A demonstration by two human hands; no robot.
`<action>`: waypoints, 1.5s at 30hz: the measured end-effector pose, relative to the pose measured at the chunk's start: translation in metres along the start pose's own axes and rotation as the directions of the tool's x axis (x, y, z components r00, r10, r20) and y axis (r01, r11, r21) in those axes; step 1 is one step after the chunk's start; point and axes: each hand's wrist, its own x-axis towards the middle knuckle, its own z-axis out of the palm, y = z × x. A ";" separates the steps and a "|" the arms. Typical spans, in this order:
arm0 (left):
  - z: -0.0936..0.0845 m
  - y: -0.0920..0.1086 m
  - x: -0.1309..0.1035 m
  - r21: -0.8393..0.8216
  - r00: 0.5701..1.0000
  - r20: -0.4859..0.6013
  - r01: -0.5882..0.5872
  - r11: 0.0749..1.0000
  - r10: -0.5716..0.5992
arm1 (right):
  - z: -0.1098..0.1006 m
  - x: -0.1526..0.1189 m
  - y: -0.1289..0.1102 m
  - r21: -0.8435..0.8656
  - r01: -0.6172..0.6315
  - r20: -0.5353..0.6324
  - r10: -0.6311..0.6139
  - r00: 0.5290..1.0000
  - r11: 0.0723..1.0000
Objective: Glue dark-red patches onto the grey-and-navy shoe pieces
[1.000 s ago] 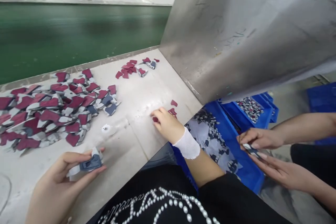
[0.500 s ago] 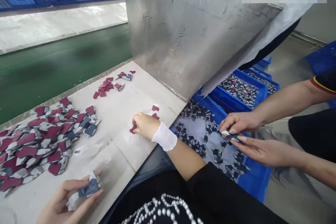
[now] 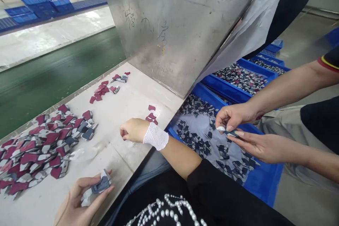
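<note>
Blue piece [image 3: 101, 185] in the left hand [image 3: 79, 199], near the pile [image 3: 33, 157], seemed ready for the red bit [image 3: 122, 133] the right hand [image 3: 136, 130] pinched.

Handwritten Chinese characters [image 3: 146, 24] stand on the metal panel [image 3: 190, 30] beyond the right fingers [image 3: 124, 130]; the rightmost resembles 房, the others are unclear.

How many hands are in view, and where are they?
4: the wearer's left hand, holding a blue-grey piece; right hand, over the table; a co-worker's upper hand and lower hand, above a blue bin. Others may be hidden.
</note>
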 end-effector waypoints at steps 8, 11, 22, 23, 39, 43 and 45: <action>0.005 0.000 -0.004 -0.037 1.000 -0.010 -0.010 0.999 0.010 | 0.011 -0.011 -0.006 0.201 0.185 0.065 -0.202 0.977 0.962; 0.002 -0.003 -0.002 -0.027 0.999 -0.038 -0.006 1.000 0.005 | 0.005 -0.013 -0.012 0.281 0.255 0.129 -0.300 0.945 0.925; -0.028 -0.031 0.019 -0.027 0.990 -0.001 0.142 0.989 -0.142 | 0.002 -0.010 -0.032 0.451 0.233 0.269 -0.380 0.885 0.862; -0.030 -0.033 0.019 -0.042 0.987 0.000 0.160 0.986 -0.160 | 0.003 -0.009 -0.034 0.463 0.234 0.272 -0.389 0.880 0.855; -0.037 -0.061 0.020 -0.099 0.989 -0.043 0.135 0.986 -0.140 | 0.016 0.008 -0.058 0.307 0.300 0.280 -0.388 0.878 0.903; -0.039 -0.067 0.022 -0.122 0.990 -0.025 0.138 0.983 -0.142 | 0.015 0.010 -0.062 0.275 0.313 0.287 -0.388 0.876 0.909; -0.039 -0.068 0.022 -0.137 0.990 -0.021 0.132 0.982 -0.137 | 0.016 0.011 -0.062 0.267 0.307 0.295 -0.381 0.877 0.913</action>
